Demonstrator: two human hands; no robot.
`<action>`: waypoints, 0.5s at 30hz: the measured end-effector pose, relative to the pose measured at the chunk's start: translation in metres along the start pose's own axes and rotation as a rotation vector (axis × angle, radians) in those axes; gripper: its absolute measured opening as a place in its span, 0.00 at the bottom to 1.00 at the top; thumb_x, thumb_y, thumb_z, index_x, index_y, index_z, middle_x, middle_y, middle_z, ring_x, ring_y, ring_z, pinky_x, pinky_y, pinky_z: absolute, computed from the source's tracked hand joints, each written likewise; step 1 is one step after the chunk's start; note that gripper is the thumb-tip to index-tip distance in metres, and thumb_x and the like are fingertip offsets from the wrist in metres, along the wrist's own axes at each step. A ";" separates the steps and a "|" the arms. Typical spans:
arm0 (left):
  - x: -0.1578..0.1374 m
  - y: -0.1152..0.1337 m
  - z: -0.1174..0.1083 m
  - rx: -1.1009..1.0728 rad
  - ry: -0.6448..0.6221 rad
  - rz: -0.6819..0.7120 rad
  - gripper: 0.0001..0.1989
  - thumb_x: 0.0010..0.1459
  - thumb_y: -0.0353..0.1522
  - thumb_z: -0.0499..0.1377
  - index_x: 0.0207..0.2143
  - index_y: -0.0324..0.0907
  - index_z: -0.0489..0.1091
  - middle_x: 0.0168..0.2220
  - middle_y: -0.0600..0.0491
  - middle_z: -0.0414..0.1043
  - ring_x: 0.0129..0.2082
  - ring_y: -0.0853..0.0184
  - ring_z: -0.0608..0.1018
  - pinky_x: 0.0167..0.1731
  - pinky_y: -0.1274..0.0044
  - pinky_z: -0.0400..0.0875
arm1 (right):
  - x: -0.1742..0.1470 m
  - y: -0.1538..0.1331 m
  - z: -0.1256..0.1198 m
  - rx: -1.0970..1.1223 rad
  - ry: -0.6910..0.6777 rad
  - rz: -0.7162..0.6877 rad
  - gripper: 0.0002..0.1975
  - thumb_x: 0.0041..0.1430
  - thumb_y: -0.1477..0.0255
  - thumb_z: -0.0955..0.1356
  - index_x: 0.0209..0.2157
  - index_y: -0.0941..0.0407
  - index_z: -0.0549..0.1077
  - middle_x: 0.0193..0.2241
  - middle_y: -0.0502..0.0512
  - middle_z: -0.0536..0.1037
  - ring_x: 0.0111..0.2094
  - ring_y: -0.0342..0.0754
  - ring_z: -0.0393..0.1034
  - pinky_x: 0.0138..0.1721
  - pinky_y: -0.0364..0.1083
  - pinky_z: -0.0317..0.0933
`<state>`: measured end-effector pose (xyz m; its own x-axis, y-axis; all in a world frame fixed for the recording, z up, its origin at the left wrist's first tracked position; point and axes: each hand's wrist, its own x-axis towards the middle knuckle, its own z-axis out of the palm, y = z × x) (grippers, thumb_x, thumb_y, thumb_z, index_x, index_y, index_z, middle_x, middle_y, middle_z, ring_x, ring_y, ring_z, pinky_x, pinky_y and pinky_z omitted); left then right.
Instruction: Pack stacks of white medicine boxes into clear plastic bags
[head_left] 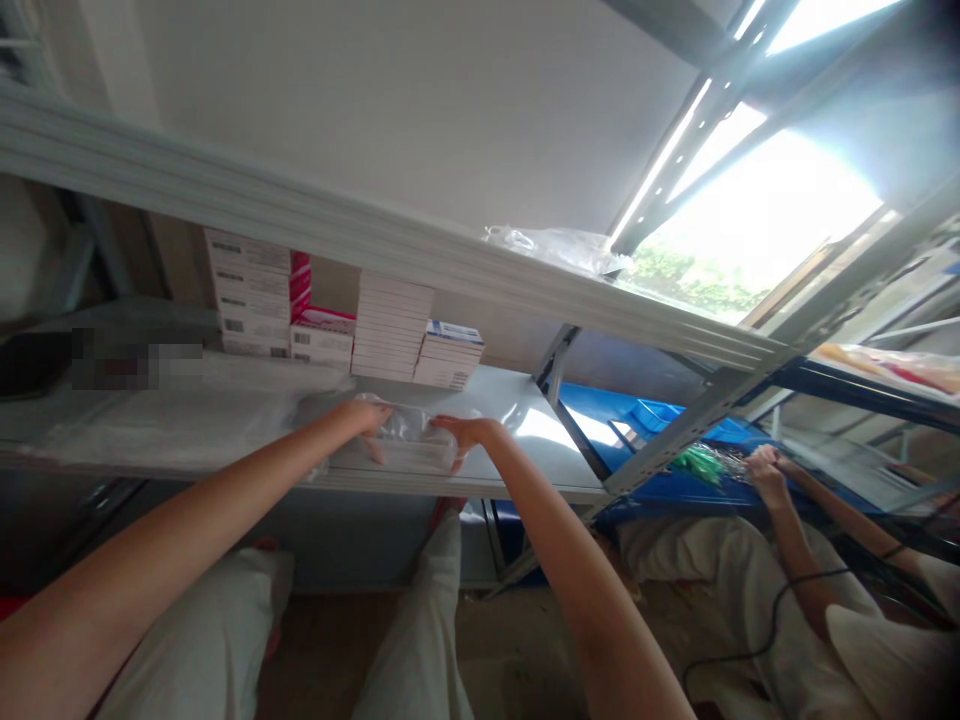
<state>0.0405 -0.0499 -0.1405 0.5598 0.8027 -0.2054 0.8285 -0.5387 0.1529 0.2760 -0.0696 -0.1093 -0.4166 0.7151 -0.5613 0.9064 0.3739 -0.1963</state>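
Observation:
A clear plastic bag point(411, 428) lies over the front part of the grey shelf board point(517, 400). On its left end my left hand point(373, 415) has closed its fingers round the film. At the other end my right hand point(459, 432) grips the bag too, thumb toward me. To the left, flat sheets of clear plastic point(187, 405) spread along the board. Behind the bag stand a tall stack of thin white boxes point(391, 325) and a lower stack of white boxes with blue tops point(450, 355).
White and pink boxes point(251, 290) are piled further left. An upper shelf edge point(337, 235) crosses above my hands, with a plastic bag point(555, 245) on it. A metal upright point(697, 430) stands at right; beyond it another person's hands point(766, 470) work near a blue tray point(675, 415).

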 end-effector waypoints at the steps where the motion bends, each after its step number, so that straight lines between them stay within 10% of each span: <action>1: -0.002 0.003 -0.003 0.019 -0.046 -0.006 0.53 0.34 0.37 0.74 0.61 0.31 0.56 0.63 0.35 0.55 0.60 0.48 0.63 0.57 0.68 0.58 | 0.000 0.000 0.000 0.005 -0.002 0.000 0.69 0.24 0.69 0.80 0.67 0.52 0.44 0.68 0.58 0.41 0.67 0.60 0.41 0.65 0.51 0.42; 15: 0.004 0.011 -0.016 0.027 -0.116 -0.029 0.54 0.29 0.40 0.75 0.60 0.37 0.60 0.63 0.34 0.54 0.61 0.43 0.62 0.57 0.63 0.59 | 0.004 0.003 -0.011 -0.054 -0.055 -0.006 0.73 0.18 0.68 0.81 0.67 0.51 0.44 0.68 0.59 0.40 0.67 0.62 0.40 0.65 0.53 0.42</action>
<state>0.0519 -0.0485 -0.1243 0.5316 0.7841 -0.3203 0.8438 -0.5232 0.1198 0.2759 -0.0589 -0.1037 -0.4159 0.6802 -0.6036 0.8984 0.4104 -0.1565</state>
